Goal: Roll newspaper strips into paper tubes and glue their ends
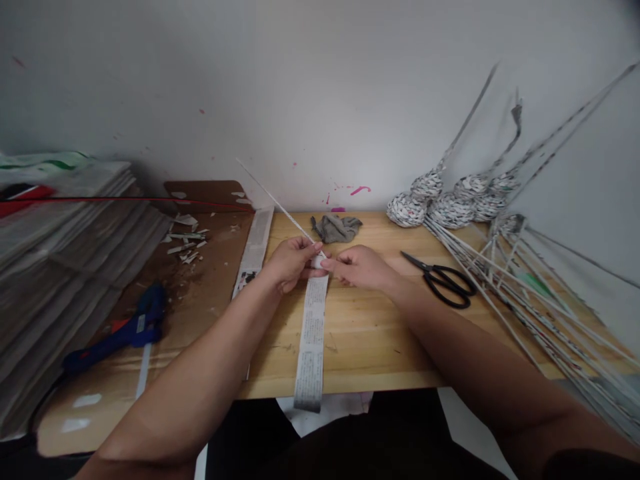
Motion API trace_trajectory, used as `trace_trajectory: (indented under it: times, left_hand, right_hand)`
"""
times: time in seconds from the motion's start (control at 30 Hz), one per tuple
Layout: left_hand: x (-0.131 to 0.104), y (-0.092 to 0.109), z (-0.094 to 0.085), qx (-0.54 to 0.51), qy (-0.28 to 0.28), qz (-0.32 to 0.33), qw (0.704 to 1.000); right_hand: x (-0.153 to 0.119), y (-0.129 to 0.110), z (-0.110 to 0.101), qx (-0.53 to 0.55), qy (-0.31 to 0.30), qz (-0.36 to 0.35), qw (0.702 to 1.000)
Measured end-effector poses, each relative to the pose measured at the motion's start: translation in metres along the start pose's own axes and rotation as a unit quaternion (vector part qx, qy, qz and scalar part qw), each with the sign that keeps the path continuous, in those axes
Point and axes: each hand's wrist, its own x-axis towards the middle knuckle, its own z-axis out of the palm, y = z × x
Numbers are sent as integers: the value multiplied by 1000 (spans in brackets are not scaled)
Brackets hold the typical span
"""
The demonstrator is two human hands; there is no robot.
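A newspaper strip [313, 320] runs up from the table's front edge, its lower end hanging over, into my two hands. Its upper part is rolled into a thin paper tube [275, 199] that slants up to the left towards the wall. My left hand [295, 262] pinches the rolled part with thumb and fingers. Close beside it, my right hand [357, 267] presses its thumb and fingertips on the same strip where flat paper meets the roll. A crumpled grey cloth [337, 228] lies just beyond my hands.
Black scissors [445, 277] lie right of my hands. Woven paper gourd shapes [407, 209] and several paper tubes [525, 313] fill the right side. At left are a blue glue gun [127, 330], a newspaper stack [65, 280] and paper scraps [186, 243]. More strips [259, 237] lie near the cardboard.
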Motion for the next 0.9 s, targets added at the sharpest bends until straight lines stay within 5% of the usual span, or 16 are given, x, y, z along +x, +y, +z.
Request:
trace_trajectory:
  times: [0.13,0.33,0.57,0.9]
  left_hand:
    - [-3,-3,1,24,-62,-13,998]
    - [-11,-9,7,50,-170,-6,984]
    - [-11,-14,10,52,-198,-17,979]
    - [-11,-18,13,84,-164,-2,983]
  right_hand:
    - [4,0,-21,113,48,2,992]
    - [3,-3,-26,277,-104,-17,955]
    - [0,-3,-27,301,-168,-16,939]
    - [1,-2,-31,294,-133,6,946]
